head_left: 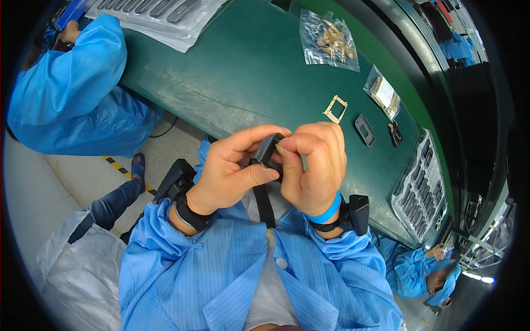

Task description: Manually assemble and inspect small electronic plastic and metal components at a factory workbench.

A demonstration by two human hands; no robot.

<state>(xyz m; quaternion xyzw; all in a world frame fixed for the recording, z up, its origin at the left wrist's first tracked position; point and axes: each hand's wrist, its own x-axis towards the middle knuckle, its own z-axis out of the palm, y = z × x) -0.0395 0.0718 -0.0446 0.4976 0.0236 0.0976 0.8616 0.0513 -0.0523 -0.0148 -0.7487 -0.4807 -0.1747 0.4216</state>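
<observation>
Both my hands hold one small dark grey plastic casing (266, 150) in front of my chest, near the table's front edge. My left hand (234, 160) grips its left side between thumb and fingers. The thumb and index finger of my right hand (314, 160) pinch its upper right edge. My fingers cover much of the casing, so its inner side is hidden. Beyond my right hand lie a cream rectangular frame (335, 109), a dark grey rectangular housing (364, 131) with an opening, and a small black part (395, 134).
On the green table (248, 66) are a clear bag of tan pieces (334, 41), a labelled bag (382, 94), a right-hand tray of dark parts (422, 187) and a far-left tray (165, 16). A co-worker in blue (72, 94) sits left; another person (422, 273) works at right.
</observation>
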